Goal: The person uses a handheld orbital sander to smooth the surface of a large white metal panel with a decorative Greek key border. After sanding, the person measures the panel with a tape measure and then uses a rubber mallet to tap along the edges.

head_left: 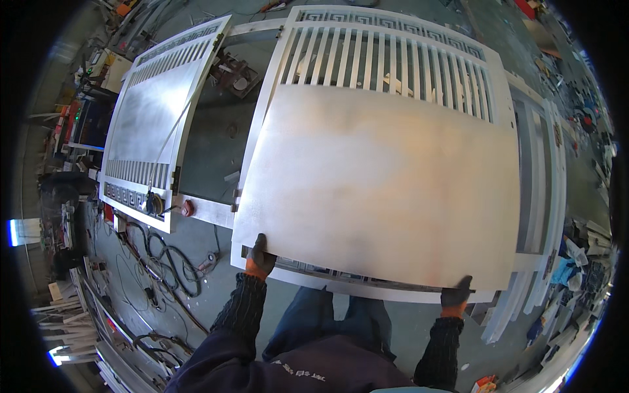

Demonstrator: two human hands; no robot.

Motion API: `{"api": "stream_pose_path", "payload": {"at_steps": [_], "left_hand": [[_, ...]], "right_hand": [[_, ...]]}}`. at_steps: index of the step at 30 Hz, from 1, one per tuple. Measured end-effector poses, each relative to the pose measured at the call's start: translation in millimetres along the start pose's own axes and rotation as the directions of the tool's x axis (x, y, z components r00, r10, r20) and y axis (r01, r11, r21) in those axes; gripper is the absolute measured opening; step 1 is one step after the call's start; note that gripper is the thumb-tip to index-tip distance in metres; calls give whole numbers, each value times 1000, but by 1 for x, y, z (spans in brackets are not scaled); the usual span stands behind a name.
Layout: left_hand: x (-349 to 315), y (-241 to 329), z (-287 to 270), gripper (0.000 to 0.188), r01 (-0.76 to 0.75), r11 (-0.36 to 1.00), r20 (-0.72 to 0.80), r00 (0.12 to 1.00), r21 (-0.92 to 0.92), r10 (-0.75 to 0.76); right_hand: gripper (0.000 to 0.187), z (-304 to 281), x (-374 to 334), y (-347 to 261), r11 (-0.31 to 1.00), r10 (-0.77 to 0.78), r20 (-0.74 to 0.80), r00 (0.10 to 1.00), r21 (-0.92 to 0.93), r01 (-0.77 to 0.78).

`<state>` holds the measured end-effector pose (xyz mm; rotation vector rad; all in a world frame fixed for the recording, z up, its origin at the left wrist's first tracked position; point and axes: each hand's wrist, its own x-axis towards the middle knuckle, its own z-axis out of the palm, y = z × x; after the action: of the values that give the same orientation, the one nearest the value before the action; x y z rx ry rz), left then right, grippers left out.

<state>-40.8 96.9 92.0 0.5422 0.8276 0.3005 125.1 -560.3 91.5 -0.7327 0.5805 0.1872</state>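
Note:
A large flat silvery metal sheet (386,190) lies over a slatted metal gate panel (496,72), covering its middle and most of its near slats. The panel's key-pattern border shows beyond the far edge and partly under the near one. My left hand (261,262) grips the sheet's near edge toward its left corner, thumb on top and fingers hidden below. Farther right along that edge, my right hand (453,298) holds on the same way, near the right corner. Both hands wear dark gloves with orange cuffs.
A second slatted gate panel (151,108) stands to the left, with a round-headed power tool (154,204) and its cord on it. A metal crossbar (208,211) runs between the panels. Coiled hoses (171,259) cover the left floor. Long metal profiles (547,196) lie at the right.

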Motion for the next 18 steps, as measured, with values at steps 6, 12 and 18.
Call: {"api": "stream_pose_path", "payload": {"at_steps": [6,12,18], "left_hand": [[73,-21,-2,62,-46,999,-48,998,0,46],[152,6,-15,54,9,1000,-238,971,28,-2],[158,-44,5,45,-285,-417,445,819,863,362]], "right_hand": [[65,-31,70,57,998,48,69,996,-49,-45],[78,-22,117,76,822,7,128,992,-565,68],[74,29,170,26,964,117,44,992,-245,-103]]}}
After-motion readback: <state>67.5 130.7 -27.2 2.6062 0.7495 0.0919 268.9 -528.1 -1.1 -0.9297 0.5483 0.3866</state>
